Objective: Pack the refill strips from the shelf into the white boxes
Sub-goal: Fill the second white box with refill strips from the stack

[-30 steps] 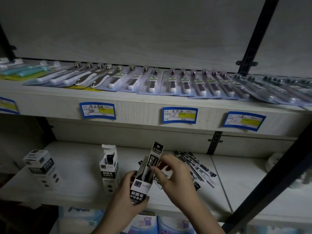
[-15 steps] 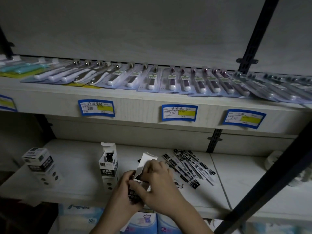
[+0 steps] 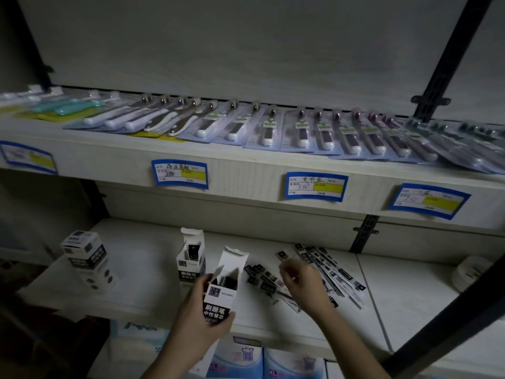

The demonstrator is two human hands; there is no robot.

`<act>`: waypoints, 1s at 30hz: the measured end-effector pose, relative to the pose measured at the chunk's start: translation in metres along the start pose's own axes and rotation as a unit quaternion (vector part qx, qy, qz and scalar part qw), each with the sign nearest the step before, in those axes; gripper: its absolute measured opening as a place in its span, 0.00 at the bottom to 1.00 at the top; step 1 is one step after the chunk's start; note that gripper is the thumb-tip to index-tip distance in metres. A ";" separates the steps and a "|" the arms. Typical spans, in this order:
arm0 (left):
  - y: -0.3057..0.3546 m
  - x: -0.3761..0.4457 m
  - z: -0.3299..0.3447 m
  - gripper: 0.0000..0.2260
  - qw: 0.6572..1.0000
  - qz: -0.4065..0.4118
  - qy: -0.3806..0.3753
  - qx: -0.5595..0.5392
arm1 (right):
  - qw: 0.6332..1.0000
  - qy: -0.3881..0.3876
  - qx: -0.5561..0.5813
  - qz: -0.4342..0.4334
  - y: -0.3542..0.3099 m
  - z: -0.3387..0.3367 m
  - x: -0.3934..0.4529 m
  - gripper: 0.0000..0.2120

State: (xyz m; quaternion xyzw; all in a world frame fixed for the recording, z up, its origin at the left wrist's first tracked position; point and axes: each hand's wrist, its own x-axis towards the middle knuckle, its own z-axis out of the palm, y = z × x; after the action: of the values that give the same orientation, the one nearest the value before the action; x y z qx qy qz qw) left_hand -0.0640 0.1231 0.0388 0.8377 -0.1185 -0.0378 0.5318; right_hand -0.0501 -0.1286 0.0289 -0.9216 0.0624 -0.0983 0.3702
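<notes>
Now the left hand [image 3: 203, 313] grips an open box [image 3: 222, 292] upright; the right hand [image 3: 302, 281], fingers loosely curled and holding nothing, hovers over the strips [image 3: 325, 269], which fan rightward beneath it, long axes slanting away from the box.

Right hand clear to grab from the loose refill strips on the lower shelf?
Probably yes. The right hand hovers empty over the loose refill strips; nothing lies between them.

White boxes [image 3: 218, 291] with black printed bands; black-and-white refill strips [image 3: 328, 266]; blue-bordered price labels [image 3: 316, 186] with yellow patches
</notes>
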 end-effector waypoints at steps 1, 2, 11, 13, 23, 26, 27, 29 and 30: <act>0.000 0.000 -0.001 0.32 1.000 -0.005 0.000 0.000 | 0.999 -0.016 -0.041 0.016 0.018 0.009 0.007 0.05; 0.000 -0.001 -0.003 0.33 1.000 -0.009 0.000 -0.002 | 0.996 -0.034 -0.071 0.033 0.031 0.017 0.012 0.05; -0.006 0.000 -0.010 0.35 1.000 -0.010 0.010 0.006 | 0.979 -0.094 -0.174 0.057 0.070 0.058 0.021 0.09; -0.004 0.000 -0.011 0.35 1.000 -0.012 0.009 0.005 | 0.978 -0.098 -0.174 0.058 0.069 0.059 0.022 0.09; 0.000 -0.004 -0.011 0.33 1.000 0.001 0.004 -0.011 | 0.970 -0.067 -0.213 0.093 0.056 0.046 0.023 0.14; -0.001 -0.005 -0.010 0.32 1.000 0.004 0.000 -0.012 | 0.979 -0.055 -0.179 0.082 0.046 0.033 0.018 0.09; -0.003 -0.005 -0.009 0.32 1.000 0.004 -0.001 -0.012 | 0.981 -0.052 -0.169 0.077 0.041 0.027 0.017 0.09; -0.005 -0.004 -0.008 0.33 1.000 0.003 -0.005 -0.013 | 0.989 -0.055 -0.129 0.055 0.029 0.015 0.012 0.10; -0.007 -0.003 -0.007 0.34 1.000 0.001 -0.010 -0.012 | 0.992 -0.056 -0.101 0.043 0.020 0.008 0.009 0.09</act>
State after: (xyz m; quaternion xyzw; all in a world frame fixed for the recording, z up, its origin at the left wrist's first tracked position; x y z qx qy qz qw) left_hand -0.0647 0.1328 0.0356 0.8307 -0.1241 -0.0466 0.5406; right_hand -0.0408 -0.1393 0.0100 -0.9548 0.0908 -0.0234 0.2822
